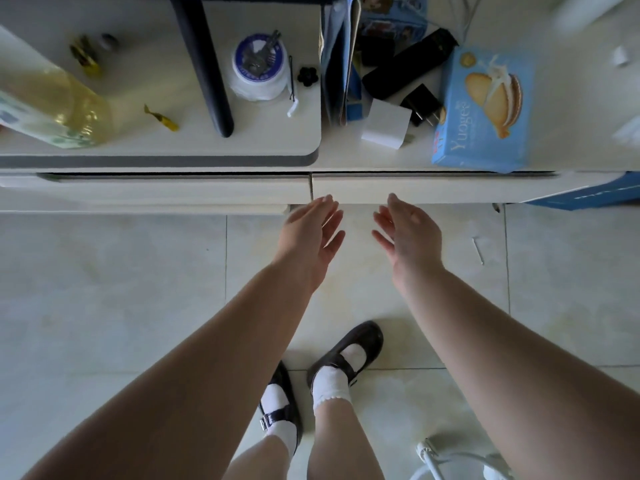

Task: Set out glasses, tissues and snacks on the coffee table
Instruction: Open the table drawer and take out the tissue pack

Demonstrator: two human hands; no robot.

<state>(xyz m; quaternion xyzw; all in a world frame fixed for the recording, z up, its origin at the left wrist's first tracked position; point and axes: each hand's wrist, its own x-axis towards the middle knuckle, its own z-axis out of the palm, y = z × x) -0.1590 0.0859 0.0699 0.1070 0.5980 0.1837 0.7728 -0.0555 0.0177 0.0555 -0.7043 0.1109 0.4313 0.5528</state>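
The white tabletop (242,133) carries a blue biscuit box (485,109) at its right front edge. Left hand (311,233) and right hand (408,233) hover below it, fingers spread and empty. Probably best: reach right, grip the box by both long sides.

Blue biscuit box (485,109) lies flat on the white table (571,81).
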